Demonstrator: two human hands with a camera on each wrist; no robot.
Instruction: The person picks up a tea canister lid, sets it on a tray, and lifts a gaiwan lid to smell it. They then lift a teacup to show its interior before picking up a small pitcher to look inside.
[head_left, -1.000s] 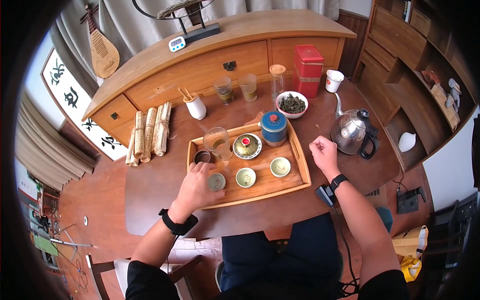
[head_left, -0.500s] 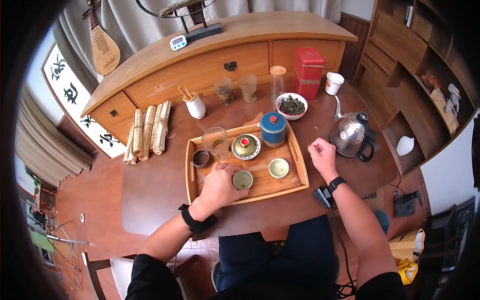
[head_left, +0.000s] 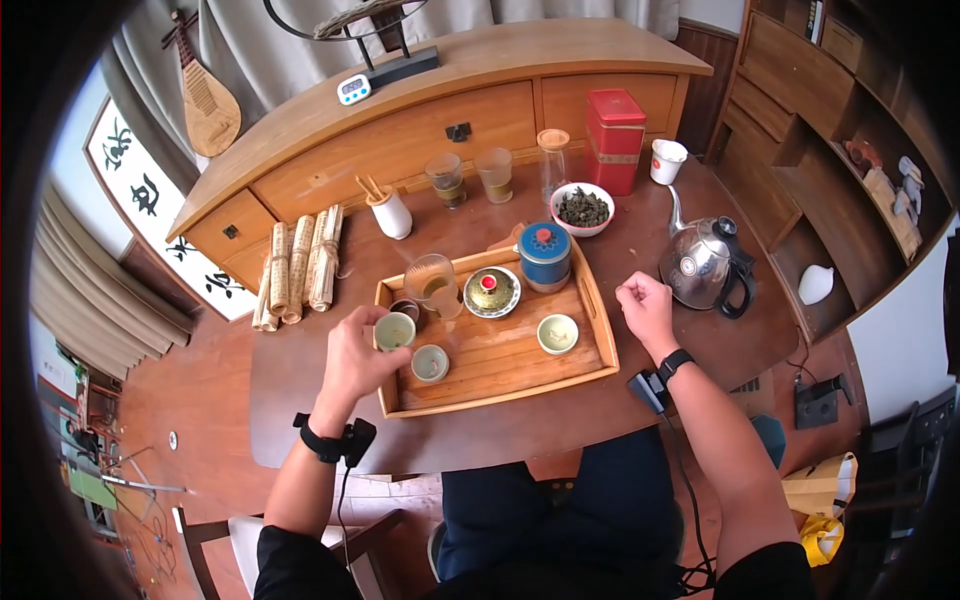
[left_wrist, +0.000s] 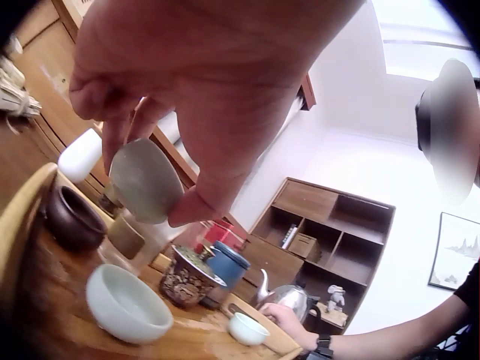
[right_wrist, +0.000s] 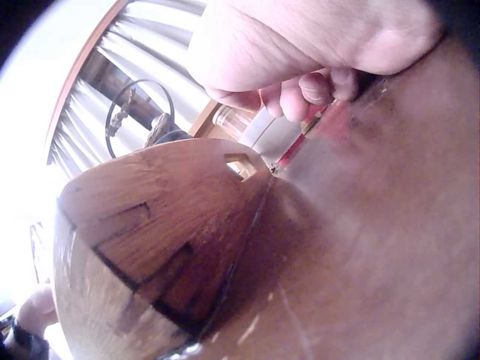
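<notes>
My left hand (head_left: 358, 352) pinches a pale celadon teacup (head_left: 395, 332) between thumb and fingers, raised over the left side of the wooden tray (head_left: 480, 385). In the left wrist view this teacup (left_wrist: 145, 182) hangs tilted above another pale teacup (left_wrist: 127, 304), which stands on the tray. A third teacup (head_left: 557, 335) with light liquid sits at the tray's right. The small dark brown cup (head_left: 405, 309) is partly hidden behind the held one. Beside the tray's right end my right hand (head_left: 648, 310) rests with loosely curled fingers, holding nothing, near the steel kettle (head_left: 700, 265).
On the tray stand a glass pitcher (head_left: 432, 285), a lidded gaiwan (head_left: 491, 292) and a blue jar (head_left: 545, 258). Behind it are a bowl of tea leaves (head_left: 583, 209), a red tin (head_left: 614, 140) and a white tool holder (head_left: 391, 215). Bamboo scrolls (head_left: 303, 265) lie at left.
My left hand moved from the left teacup to the middle one, took hold of it, then lifted it leftward to the tray's left side. My right hand has stayed in place.
</notes>
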